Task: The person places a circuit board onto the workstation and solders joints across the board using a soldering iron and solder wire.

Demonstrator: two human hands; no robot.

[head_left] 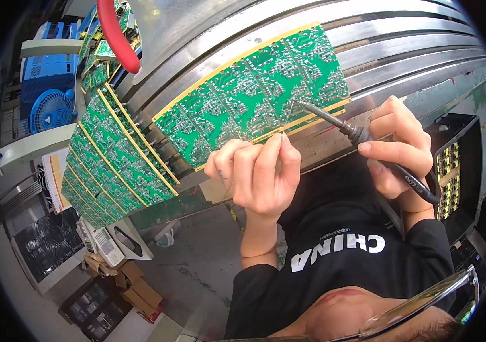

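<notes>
Across the upper part of the view, a bench of parallel metal rails (402, 41) is seen, its slats bent by the lens. On its near side a green circuit board panel (254, 94) is laid, slanted up to the right, with solder joints facing up and yellow strips along its long edges. To the left, a group of similar green panels (109, 162) is stacked in overlap, yellow edges showing. At the far right, a black bin (470, 171) is noted, with yellow-and-dark parts inside.

The right hand (398, 148) is raised off the near edge of the panel; its fingers are closed around the handle of a soldering iron. The left hand (260, 176) is placed at the panel's near edge, thumb and forefinger pinched together on a thin wire — whether the board itself is touched cannot be told.

A blue fan (54, 108) is stood beyond the stacked panels. The soldering iron (352, 131) is pointed leftward over the panel, tip at the joints — contact not resolved. Between that tip and the left fingertips, the thin wire (283, 127) is just made out.
</notes>
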